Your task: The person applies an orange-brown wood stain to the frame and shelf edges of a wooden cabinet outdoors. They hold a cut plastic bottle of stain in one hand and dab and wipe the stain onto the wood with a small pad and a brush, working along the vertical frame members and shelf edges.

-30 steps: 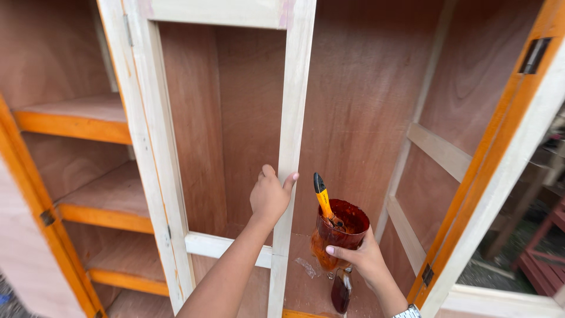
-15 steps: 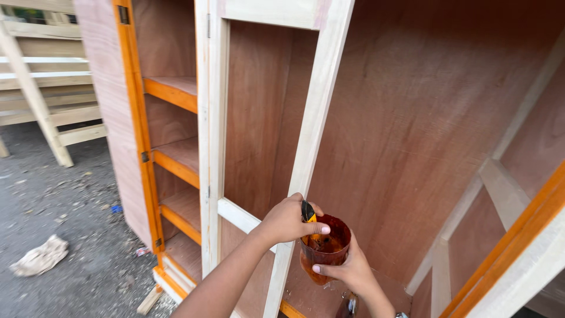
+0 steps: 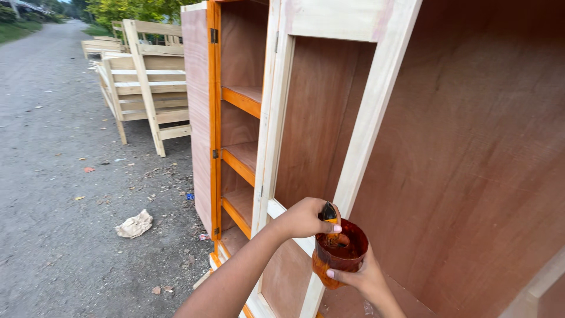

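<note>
While the left hand pinched what was prob. a brush handle and the right hand clasped the tilted stain cup, stain could've spilled onto the bare door frame.

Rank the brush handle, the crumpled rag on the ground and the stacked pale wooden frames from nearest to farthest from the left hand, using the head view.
1. Brush handle, gripped by the left hand.
2. Crumpled rag, lower left on the ground.
3. Pale wooden frames, upper left by the road.
</note>
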